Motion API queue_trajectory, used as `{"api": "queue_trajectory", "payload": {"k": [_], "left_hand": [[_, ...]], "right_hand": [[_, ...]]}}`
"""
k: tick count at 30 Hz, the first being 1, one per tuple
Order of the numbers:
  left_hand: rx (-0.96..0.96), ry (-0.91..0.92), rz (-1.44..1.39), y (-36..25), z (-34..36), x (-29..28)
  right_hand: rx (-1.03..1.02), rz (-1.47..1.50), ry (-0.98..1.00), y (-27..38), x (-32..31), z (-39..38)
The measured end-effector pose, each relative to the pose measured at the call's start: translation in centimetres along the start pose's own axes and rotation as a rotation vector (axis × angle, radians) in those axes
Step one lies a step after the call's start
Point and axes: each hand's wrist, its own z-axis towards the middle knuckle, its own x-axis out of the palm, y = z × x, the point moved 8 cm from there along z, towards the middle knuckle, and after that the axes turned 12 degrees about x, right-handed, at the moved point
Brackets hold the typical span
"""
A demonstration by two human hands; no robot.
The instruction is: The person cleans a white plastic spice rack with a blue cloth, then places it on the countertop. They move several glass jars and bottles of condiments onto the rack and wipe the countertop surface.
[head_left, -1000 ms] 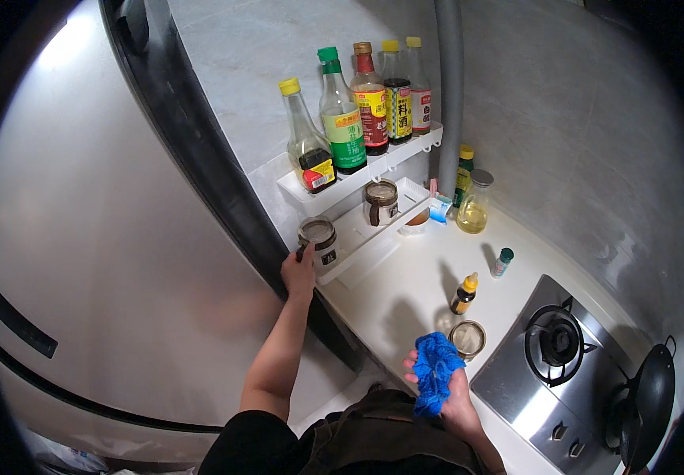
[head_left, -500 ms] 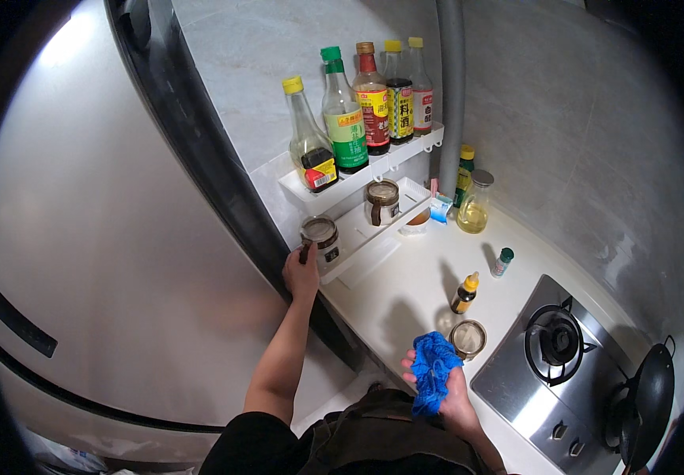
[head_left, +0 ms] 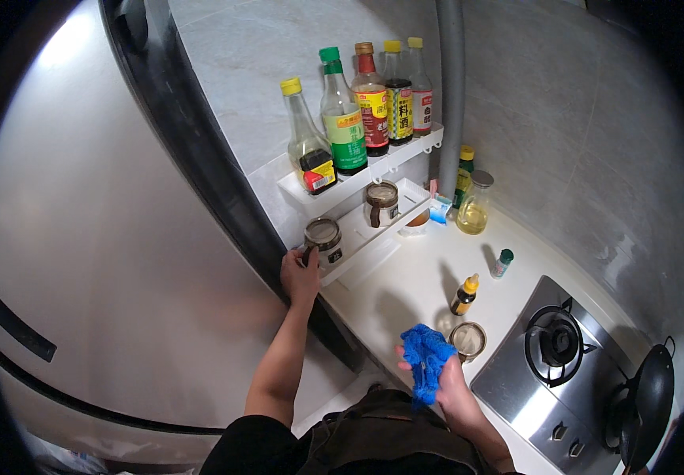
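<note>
- The left hand (head_left: 301, 274) is closed at the dark handle of the near jar (head_left: 327, 247), its fingers pinching that handle.
- The near jar, clear-sided with a brown rim, is upright at the near end of the lower shelf (head_left: 365, 252); whether its base rests on the shelf is hidden.
- The right hand (head_left: 456, 389) is cupped, palm up, around a bunched blue cloth (head_left: 427, 358); its fingertips show on the cloth's left side.
- A 2nd jar (head_left: 384, 203), with a brown handle, stands farther along the lower shelf, apart from the near jar.
- A 3rd jar (head_left: 468, 340) sits on the white counter (head_left: 417, 277), just beside the blue cloth; whether the 2 touch, I cannot tell.
- Behind the 3rd jar stand a small dark bottle (head_left: 464, 296) with a yellow top and, farther back, a green-capped shaker (head_left: 503, 264).
- A glass jug (head_left: 475, 212) of yellow liquid is near the wall corner, by a grey pipe (head_left: 451, 95).
- The upper shelf (head_left: 343, 191) carries 5 upright bottles (head_left: 343, 131): 3 have yellow caps, 1 a green cap and 1 a reddish-brown cap.
- At right, a steel stove (head_left: 528, 396) shows 2 knobs, and a black wok (head_left: 650, 404) stands tilted at its far right.
</note>
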Motion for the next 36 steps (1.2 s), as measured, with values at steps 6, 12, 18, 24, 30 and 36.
{"api": "queue_trajectory", "payload": {"k": [6,12,18,24,30,36], "left_hand": [[0.155,-0.108,0.109,-2.9,-1.2,-1.8],[0.655,0.042,0.027,-10.0,-6.7,2.4],[0.745,0.182,-0.147,-13.1,-3.2,7.9],[0.505,0.658,-0.447,-14.0,-11.1,11.9],[-0.350,1.426,-0.729,-12.7,-26.4,13.2],[-0.799,1.569,-0.778,-12.8,-31.3,12.3]], "right_hand": [[0.031,-0.095,0.028,-0.2,0.6,0.9],[0.128,0.180,0.240,-1.6,0.4,0.3],[-0.252,-0.654,0.153,3.3,1.0,-5.0],[-0.323,-0.256,-0.197,5.9,-9.5,-11.9],[-0.259,-0.321,-0.601,3.1,-14.6,-13.8],[-0.187,-0.120,-0.532,1.2,-15.2,-12.6]]}}
